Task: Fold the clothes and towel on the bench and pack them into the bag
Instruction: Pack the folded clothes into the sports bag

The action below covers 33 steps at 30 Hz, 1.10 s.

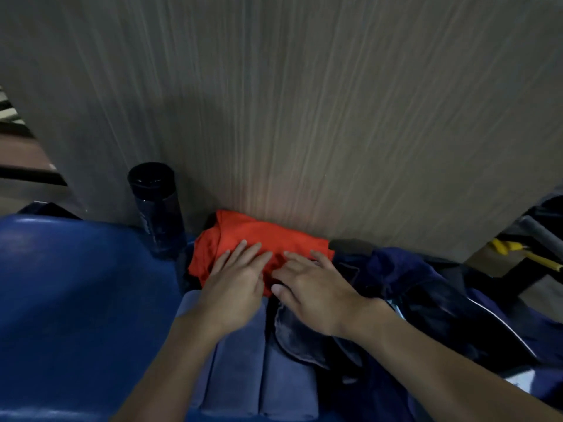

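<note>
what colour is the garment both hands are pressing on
Orange-red garment, under the left hand and right hand; head view.

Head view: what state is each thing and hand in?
Orange garment: folded, against the wall.
Left hand: flat, fingers straight, pressing it.
Right hand: flat, pressing it.
Bottle: upright, lid on.
Grey-blue towel: folded, on the bench.
Navy clothes: crumpled, unfolded.

Directly before me: a grey-brown wall panel [304,117] with fine vertical grain, dimly lit, shadow across its lower left. A glossy blue padded desk [76,300] meets its foot. Past the panel's left edge, a dark rail [30,175], blurred. Past its right edge, pale floor [545,287] and a yellow handle [504,246], its fitting unclear.
</note>
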Each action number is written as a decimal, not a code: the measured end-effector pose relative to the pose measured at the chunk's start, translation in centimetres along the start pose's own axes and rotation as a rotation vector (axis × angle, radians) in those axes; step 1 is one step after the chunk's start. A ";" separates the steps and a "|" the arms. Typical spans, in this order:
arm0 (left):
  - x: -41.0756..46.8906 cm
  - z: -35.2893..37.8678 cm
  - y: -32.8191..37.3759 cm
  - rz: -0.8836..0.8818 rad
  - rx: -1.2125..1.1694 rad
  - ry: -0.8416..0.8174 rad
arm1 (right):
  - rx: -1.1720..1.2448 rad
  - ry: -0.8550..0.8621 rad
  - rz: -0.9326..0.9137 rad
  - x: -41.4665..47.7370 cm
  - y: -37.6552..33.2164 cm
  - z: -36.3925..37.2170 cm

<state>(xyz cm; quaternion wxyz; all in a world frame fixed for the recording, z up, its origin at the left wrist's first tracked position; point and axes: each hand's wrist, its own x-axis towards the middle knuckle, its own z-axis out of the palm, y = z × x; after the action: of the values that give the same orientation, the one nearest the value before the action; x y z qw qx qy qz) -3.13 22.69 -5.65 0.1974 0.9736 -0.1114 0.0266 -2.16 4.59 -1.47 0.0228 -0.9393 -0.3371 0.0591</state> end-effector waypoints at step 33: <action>0.5 1.5 0.2 -0.038 0.133 0.005 | 0.795 0.409 0.796 2.8 5.6 2.9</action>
<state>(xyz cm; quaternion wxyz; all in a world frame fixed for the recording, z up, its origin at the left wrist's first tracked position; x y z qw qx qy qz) -2.71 21.87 -6.92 0.1327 0.9865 -0.0905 0.0325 3.10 2.07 -5.05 0.4130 -0.9052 0.0999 0.0025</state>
